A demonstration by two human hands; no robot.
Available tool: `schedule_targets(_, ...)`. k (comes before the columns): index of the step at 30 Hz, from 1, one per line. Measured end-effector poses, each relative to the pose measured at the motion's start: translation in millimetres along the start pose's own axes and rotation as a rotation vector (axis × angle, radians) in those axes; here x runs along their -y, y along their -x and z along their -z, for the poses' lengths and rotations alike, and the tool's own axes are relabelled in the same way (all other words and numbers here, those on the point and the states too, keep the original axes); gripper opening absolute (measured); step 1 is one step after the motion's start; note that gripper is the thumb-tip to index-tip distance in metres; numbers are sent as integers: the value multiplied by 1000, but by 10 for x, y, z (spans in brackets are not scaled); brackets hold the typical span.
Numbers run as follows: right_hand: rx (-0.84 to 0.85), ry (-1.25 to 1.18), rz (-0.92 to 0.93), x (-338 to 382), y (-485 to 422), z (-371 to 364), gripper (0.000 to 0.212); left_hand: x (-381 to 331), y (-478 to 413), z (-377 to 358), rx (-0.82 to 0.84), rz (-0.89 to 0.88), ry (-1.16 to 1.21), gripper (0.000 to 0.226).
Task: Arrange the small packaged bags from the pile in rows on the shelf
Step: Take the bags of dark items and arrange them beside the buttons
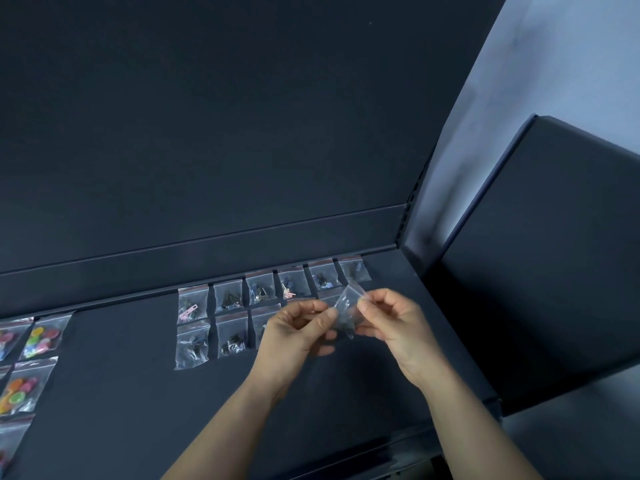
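Observation:
A small clear bag (347, 308) with dark contents hangs in the air above the dark shelf (138, 393). My left hand (294, 330) pinches its left edge and my right hand (391, 320) pinches its right edge. Behind the hands, several small red-striped bags lie in a back row (259, 289) along the shelf's rear lip. A front row (211, 337) of similar bags lies just before it, partly hidden by my left hand. The pile is not in view.
Larger bags of coloured buttons (41, 337) lie at the shelf's far left. A dark side panel (554, 254) rises at the right end of the shelf. The back wall (242, 133) stands close behind the rows.

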State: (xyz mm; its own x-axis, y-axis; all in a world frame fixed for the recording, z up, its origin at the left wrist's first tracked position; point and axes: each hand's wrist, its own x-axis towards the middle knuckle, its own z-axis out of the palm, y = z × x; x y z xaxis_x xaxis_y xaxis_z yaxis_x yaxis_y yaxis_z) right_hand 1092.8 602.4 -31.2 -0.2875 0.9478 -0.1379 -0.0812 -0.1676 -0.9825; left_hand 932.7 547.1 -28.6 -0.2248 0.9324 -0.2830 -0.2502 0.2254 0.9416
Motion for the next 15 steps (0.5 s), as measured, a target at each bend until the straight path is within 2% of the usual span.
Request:
schedule_targets(4, -19, 42, 3, -24, -8, 30, 7, 36, -27, -40, 36, 11, -103, 4)
schedule_targets(9, -218, 153, 17, -144, -129, 104, 9, 105, -88, -71, 47, -6, -185, 7)
schedule_targets(13, -309, 386, 68, -268, -391, 259, 15, 182, -178, 0, -43, -183, -482, 19)
schedule_targets(15, -297, 554, 88, -322, -507, 290, 16, 230, -249, 38, -70, -324, -745, 17)
